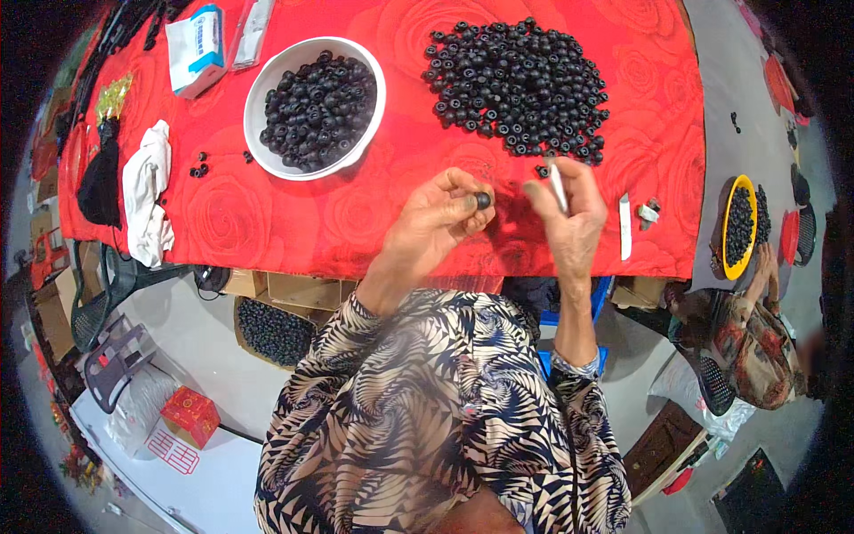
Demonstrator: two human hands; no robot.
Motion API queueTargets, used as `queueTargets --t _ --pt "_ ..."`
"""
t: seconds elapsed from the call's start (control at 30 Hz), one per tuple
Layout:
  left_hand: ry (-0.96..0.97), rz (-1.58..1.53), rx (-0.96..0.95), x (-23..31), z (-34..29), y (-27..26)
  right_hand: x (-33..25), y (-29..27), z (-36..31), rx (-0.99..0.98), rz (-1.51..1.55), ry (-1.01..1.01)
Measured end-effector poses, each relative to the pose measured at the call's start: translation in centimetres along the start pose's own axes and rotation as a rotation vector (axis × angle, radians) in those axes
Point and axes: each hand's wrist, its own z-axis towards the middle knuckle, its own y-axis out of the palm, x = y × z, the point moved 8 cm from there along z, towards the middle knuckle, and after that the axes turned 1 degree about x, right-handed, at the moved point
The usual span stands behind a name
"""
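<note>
My left hand (434,218) pinches a small round black part (483,201) between thumb and fingertips, above the near side of the red-covered table. To its right, my right hand (576,214) closes around a slim pale tool (558,186); its exact kind I cannot make out. Just beyond the right hand spreads a large heap of the same black parts (516,84), many showing a hole. A white bowl (253,125) full of such parts stands further left. One loose part (542,171) lies close to the right fingertips.
A white strip (625,227), a white cloth (148,196) and a tissue pack (196,51) lie on the red tablecloth (307,222). Below the table stands a box of black parts (274,332). At right, another person (752,347) reaches toward a yellow tray (729,236).
</note>
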Motion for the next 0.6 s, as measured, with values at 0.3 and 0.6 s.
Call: queueTargets --t 0.3,0.6 --pt "-0.051 -0.035 0.141 -1.1 0.3 0.9 -3.8 2.1 -2.6 -0.129 -0.079 -0.332" --pt "-0.171 -0.117 0.243 -2.7 -0.5 -0.2 -3.8 1.5 -4.0 -0.053 -0.261 -0.717"
